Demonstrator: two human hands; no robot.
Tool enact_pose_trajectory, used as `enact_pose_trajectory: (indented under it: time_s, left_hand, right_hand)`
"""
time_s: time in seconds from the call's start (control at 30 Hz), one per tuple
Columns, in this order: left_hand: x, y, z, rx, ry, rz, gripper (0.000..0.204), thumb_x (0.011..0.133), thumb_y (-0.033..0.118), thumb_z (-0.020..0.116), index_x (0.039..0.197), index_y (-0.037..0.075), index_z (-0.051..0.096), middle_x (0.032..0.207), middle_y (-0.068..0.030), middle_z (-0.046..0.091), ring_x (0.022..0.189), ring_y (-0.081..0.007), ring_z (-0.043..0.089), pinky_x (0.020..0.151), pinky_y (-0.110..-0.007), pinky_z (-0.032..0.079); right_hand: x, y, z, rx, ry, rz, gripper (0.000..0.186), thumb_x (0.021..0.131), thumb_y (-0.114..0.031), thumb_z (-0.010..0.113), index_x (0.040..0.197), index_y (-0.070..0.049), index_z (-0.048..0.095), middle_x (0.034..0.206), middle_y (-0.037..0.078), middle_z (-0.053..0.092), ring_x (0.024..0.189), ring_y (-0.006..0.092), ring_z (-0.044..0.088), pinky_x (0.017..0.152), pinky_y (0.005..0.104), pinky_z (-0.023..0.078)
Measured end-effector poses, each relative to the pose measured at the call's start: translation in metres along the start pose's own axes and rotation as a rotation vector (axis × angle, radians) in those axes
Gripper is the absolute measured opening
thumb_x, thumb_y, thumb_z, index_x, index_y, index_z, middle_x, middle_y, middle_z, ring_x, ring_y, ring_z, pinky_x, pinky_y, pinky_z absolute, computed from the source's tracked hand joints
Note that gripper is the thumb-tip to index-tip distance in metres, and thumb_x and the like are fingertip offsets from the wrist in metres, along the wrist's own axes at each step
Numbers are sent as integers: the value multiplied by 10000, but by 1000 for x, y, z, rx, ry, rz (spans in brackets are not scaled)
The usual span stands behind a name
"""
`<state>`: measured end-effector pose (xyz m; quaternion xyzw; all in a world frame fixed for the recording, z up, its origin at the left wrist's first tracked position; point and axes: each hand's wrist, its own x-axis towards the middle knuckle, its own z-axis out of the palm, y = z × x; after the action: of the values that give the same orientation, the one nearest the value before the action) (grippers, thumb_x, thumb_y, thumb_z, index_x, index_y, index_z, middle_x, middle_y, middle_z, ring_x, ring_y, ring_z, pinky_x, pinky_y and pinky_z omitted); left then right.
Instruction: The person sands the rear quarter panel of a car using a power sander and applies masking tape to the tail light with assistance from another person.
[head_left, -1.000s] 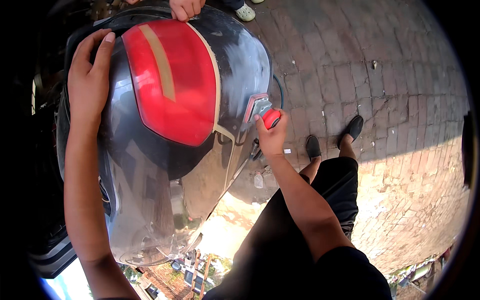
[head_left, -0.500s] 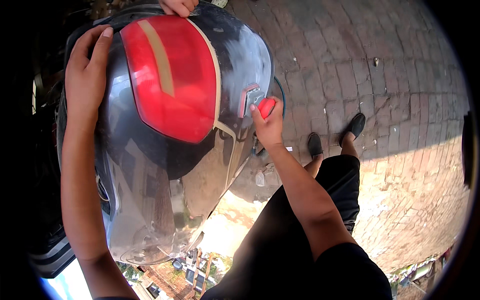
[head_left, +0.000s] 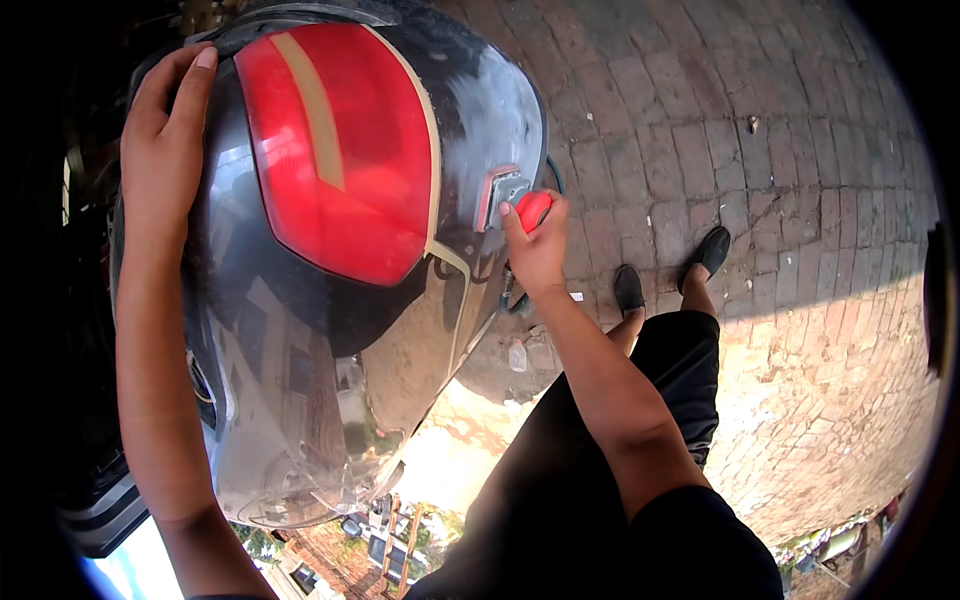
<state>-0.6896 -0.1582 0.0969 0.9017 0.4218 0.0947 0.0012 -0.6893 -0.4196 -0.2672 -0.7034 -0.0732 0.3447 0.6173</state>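
Under my hands is a car's dark, glossy rear corner (head_left: 330, 400) with a red tail light (head_left: 350, 150). Tan masking tape (head_left: 432, 150) edges the light and runs down the panel. My right hand (head_left: 537, 245) grips a power sander (head_left: 532, 212) by its red top. The sander's flat grey pad lies against or very close to the panel, just below a dull, whitish scuffed patch (head_left: 495, 100). On the other side of the light, my left hand (head_left: 165, 140) rests on the bodywork with fingers stretched out, holding nothing. Its fingertips lie near the panel's edge.
A dark hose (head_left: 555, 175) with a metal fitting hangs beside the panel near the sander. Brick paving (head_left: 760, 200) spreads to the right, partly sunlit. My legs and black shoes (head_left: 712, 250) are close by the car.
Another person's hand at the top edge of the tail light is gone from view. The sander stays in my right hand at nearly the same spot. My left hand remains on the bodywork.
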Motion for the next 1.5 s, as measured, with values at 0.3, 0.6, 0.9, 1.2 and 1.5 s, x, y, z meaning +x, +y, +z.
enact_pose_trajectory:
  time_s: [0.3, 0.6, 0.9, 1.2, 1.5]
  left_hand:
    - [0, -2, -1, -61, 9, -54, 474, 1049, 438, 685, 1336, 66, 752, 1300, -107, 758, 1247, -209, 683, 1098, -317, 468]
    - [-3, -1, -4, -31, -1, -69, 458, 1058, 421, 672, 1320, 53, 745, 1271, -111, 762, 1219, -218, 688, 1082, -327, 479]
    - [1, -3, -6, 171, 55, 36, 493, 1045, 429, 674, 1369, 59, 713, 1423, -141, 689, 1336, -301, 643, 1132, -374, 467]
    - [-147, 206, 88, -539, -145, 357, 503, 900, 88, 788, 1380, -12, 675, 1422, -204, 652, 1289, -366, 644, 1118, -437, 485]
    - [-178, 276, 162, -836, -328, 64, 526, 895, 50, 780, 1406, 0, 665, 1375, -171, 657, 1232, -361, 665, 1024, -418, 540]
  right_hand:
    - [1, 7, 4, -27, 8, 6, 621, 912, -294, 874, 1300, 51, 533, 1186, 243, 639, 1096, 386, 647, 989, 448, 504]
    - [24, 12, -53, 617, -274, 341, 618, 981, -364, 808, 1403, 10, 555, 1292, 168, 673, 1148, 290, 676, 996, 419, 548]
    - [43, -7, -143, 1649, -473, 523, 689, 925, -662, 762, 1433, -223, 607, 1295, 0, 693, 1030, 194, 665, 673, 350, 501]
    - [43, -5, -222, 1730, -702, 540, 897, 938, -692, 719, 1575, -101, 499, 1470, 157, 651, 1355, 354, 641, 993, 583, 613]
    - [52, -51, -281, 1135, -631, 551, 963, 859, -613, 854, 1569, -67, 501, 1546, 197, 587, 1401, 360, 609, 1178, 532, 509]
